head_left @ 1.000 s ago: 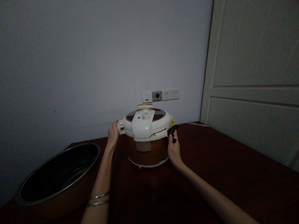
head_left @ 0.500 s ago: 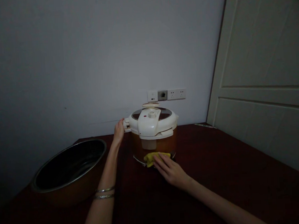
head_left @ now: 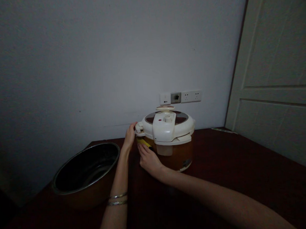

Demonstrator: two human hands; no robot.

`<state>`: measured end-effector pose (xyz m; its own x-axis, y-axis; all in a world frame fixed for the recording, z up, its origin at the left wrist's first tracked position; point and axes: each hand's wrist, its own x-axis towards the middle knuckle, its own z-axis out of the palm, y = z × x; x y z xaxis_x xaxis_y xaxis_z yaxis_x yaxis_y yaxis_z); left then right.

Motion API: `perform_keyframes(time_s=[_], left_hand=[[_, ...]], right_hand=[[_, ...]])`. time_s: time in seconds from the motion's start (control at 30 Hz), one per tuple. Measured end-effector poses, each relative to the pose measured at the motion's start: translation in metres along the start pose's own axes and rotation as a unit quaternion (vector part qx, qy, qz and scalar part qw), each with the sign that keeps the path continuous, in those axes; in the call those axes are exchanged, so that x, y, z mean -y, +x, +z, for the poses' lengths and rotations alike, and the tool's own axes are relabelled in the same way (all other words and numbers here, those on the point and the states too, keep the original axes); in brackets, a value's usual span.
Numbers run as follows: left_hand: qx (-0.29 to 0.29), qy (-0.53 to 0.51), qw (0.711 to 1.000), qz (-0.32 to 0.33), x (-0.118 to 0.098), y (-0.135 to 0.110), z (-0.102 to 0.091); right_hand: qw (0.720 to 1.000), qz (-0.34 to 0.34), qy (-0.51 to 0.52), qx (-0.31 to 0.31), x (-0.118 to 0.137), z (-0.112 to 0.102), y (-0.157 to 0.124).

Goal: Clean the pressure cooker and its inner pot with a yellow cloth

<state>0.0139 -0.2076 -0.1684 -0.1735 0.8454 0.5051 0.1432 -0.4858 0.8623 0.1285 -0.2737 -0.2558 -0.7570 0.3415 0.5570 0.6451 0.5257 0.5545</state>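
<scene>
1. Showed, at centre, a lidded white-and-brown cooker [head_left: 173,137] upright on a dark red table [head_left: 223,158], near the back wall [head_left: 113,61]; kept its contents hidden beneath the lid.
2. Displayed, well to the left, a wide open pot [head_left: 85,198] with a dark interior, perhaps too dim to reveal any contents.
3. Placed the left hand [head_left: 129,138] at the cooker's left handle [head_left: 139,128], fingers close together, tips partly out of sight; could not tell whether gripping. Bore two metal bracelets [head_left: 118,199] on the left forearm.
4. Pressed the right hand's [head_left: 150,161] fingers together on a yellow cloth [head_left: 144,143], against the cooker's left side below the handle.
5. Hid part of the cooker's base behind the right hand and forearm.
6. Included wall sockets [head_left: 190,96] behind the cooker, a panelled door [head_left: 277,120] at right and a thin strip [head_left: 223,130] on the table.
7. Differed from half a second before: moved the cloth from the cooker's lower front to its left side; left the left hand at the handle.
</scene>
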Motion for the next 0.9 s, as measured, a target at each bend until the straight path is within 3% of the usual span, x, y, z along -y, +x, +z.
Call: perform_keyframes(time_s=[0.13,0.27,0.47,0.6,0.77,0.9], left_hand=[[0.003,0.003,1.000,-0.005,0.001,0.000,-0.001],[0.004,0.007,1.000,-0.005,-0.001,-0.001,0.000],[0.012,0.009,1.000,0.006,0.002,0.002,0.000],[0.006,0.036,0.999,0.026,0.000,0.001,-0.001],[0.018,0.033,0.999,0.019,-0.004,-0.002,-0.001],[0.014,0.028,0.999,0.017,-0.001,-0.001,0.000]], right_hand=[[0.999,0.000,0.036,0.005,0.024,0.022,-0.034],[0.998,0.013,0.055,-0.031,0.027,0.016,-0.061],[0.996,0.069,-0.005,-0.059,0.002,-0.016,-0.012],[0.997,0.071,-0.018,-0.037,0.003,-0.012,-0.002],[0.998,-0.050,0.018,-0.032,0.006,0.001,-0.062],[0.988,-0.114,0.078,-0.062,-0.022,-0.009,-0.117]])
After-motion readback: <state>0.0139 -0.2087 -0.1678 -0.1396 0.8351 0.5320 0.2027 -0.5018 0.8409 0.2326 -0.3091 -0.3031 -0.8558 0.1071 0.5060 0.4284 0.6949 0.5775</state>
